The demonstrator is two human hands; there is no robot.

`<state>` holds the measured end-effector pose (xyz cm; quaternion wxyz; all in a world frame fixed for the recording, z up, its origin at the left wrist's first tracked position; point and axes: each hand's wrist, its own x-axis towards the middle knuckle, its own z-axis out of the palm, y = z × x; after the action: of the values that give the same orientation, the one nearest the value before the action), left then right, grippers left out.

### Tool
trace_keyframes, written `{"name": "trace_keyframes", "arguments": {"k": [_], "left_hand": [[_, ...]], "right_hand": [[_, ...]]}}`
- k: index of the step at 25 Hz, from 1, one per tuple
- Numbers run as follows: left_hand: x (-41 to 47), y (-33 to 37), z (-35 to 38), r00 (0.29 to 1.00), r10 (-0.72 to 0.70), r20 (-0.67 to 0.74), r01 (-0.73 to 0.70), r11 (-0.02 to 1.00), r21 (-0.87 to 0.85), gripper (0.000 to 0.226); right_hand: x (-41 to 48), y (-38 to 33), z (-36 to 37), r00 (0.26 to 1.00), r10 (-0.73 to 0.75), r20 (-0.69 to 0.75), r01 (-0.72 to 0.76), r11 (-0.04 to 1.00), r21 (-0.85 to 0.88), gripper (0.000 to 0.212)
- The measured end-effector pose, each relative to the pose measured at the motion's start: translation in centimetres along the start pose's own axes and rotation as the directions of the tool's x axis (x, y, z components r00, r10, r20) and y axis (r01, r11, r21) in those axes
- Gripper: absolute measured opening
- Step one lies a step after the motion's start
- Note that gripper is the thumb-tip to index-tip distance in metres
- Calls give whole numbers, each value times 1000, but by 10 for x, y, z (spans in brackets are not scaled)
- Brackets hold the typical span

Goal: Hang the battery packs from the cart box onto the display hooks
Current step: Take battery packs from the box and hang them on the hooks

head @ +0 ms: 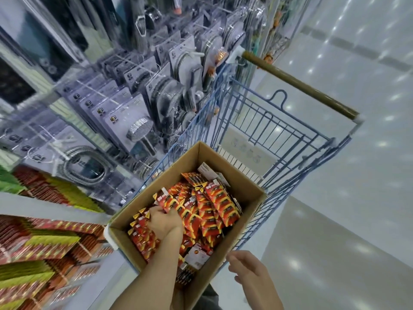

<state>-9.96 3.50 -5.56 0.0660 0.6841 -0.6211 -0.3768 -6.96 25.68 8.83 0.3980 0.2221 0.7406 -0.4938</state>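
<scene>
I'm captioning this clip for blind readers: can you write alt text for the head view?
A person's left hand reaches into a cardboard box of red battery packs in a blue wire shopping cart, fingers curled among the packs. The right hand hovers open by the box's near corner; racks of hanging packaged shower heads stand to the left.

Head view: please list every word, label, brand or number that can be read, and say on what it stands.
No text can be read.
Battery packs in the box: red and yellow print, too blurred.
Hanging shower-head cards: small logos, too blurred.
Shelf packs at left: motion-blurred.
</scene>
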Motion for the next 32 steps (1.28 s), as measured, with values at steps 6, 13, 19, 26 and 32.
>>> {"name": "trace_keyframes", "arguments": {"k": [6, 13, 19, 26, 32], "left_hand": [[-7, 23, -41, 991, 127, 45, -108, 950, -294, 28], [-32, 10, -175, 969, 65, 238, 134, 670, -730, 33], [-34, -18, -274, 943, 89, 321, 238, 497, -835, 26], [-32, -33, -308, 956, 99, 276, 212, 418, -883, 27], [-38, -38, -330, 936, 176, 304, 204, 432, -878, 35]], "right_hand": [[11, -18, 8, 994, -108, 26, 109, 993, -35, 9], [110, -60, 103, 910, -270, 314, 393, 801, -452, 41], [167, -55, 154, 906, -67, 418, 378, 571, -728, 92], [128, -42, 152, 940, -29, 341, 242, 758, -605, 53], [100, -34, 154, 929, -179, 323, 319, 828, -461, 96]]}}
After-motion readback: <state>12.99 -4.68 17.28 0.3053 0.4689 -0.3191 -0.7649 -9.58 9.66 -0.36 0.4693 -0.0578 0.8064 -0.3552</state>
